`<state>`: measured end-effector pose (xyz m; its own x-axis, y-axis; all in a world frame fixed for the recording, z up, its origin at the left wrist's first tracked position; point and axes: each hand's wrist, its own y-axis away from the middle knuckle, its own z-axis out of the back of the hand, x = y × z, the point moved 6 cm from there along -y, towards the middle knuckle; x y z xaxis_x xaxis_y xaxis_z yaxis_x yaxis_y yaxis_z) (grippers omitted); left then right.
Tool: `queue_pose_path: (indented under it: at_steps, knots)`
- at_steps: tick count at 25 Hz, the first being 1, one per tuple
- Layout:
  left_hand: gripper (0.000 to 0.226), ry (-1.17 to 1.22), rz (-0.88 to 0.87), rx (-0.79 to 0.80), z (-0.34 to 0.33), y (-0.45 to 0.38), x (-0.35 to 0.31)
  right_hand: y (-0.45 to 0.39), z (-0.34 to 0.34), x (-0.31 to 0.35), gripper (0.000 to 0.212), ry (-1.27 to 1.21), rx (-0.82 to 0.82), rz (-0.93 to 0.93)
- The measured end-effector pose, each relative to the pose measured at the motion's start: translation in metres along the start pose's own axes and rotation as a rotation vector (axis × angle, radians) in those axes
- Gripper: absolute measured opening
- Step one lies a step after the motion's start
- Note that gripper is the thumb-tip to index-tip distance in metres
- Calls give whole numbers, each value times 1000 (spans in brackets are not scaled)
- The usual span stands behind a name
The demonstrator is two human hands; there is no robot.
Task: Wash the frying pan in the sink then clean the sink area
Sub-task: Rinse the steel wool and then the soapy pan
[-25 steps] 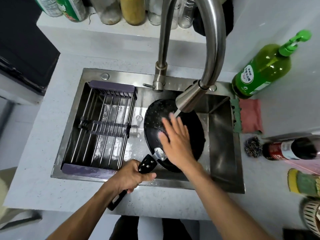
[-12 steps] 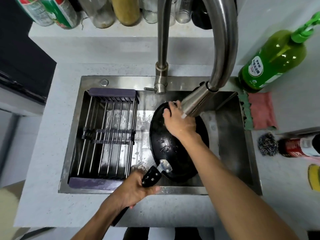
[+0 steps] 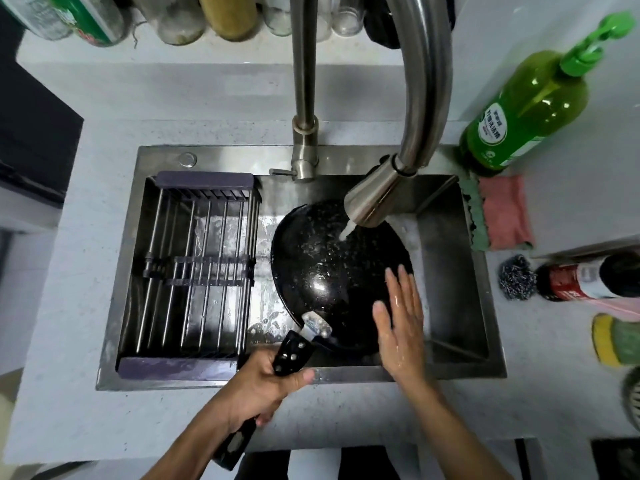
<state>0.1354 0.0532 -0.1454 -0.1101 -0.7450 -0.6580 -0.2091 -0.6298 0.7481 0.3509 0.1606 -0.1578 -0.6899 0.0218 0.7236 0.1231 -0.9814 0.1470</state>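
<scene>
Pale grey surface (image 3: 69,341) is seen from the head view around one steel sink (image 3: 460,306). One frying pan (image 3: 332,271) is lain in the basin under the running faucet (image 3: 372,199), presumably for rinsing. Its handle (image 3: 289,351) is clamped by the left hand (image 3: 259,386) to steady it. The right hand (image 3: 400,323), fingers straight, is held flat at the near rim.

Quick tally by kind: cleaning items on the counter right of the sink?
Green soap bottle: 1
Cloths, one pink and one green partly under it: 2
Steel scourer: 1
Yellow-green sponge: 1
Total: 5
</scene>
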Motion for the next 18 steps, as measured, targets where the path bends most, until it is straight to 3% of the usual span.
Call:
queue_pose_path:
  at_steps: [3,5,6,8,10,12,14,16,18]
  knots:
    - [36,-36,25,-17,3,-1,9,-59,-9,-46,48,-620,-84,-569]
    - [40,-78,47,-43,8,4,12,-104,-10,-49,41,-754,-31,-833]
    - [43,-94,61,-57,11,7,13,-122,-14,-40,40,-703,37,-891]
    - [42,-142,71,-78,15,8,13,-149,-16,10,41,-367,105,-730]
    - [32,-212,53,-74,11,5,5,-149,-34,90,40,-84,195,-247]
    - [21,-260,29,-55,5,3,-4,-93,-55,145,44,239,250,247]
    - [16,-284,17,-43,4,4,-10,-39,-47,148,47,446,182,503]
    - [23,-289,34,-28,7,4,-9,-43,-23,123,52,422,108,443]
    - [45,-307,45,-17,8,3,-8,-88,-3,91,56,273,140,48]
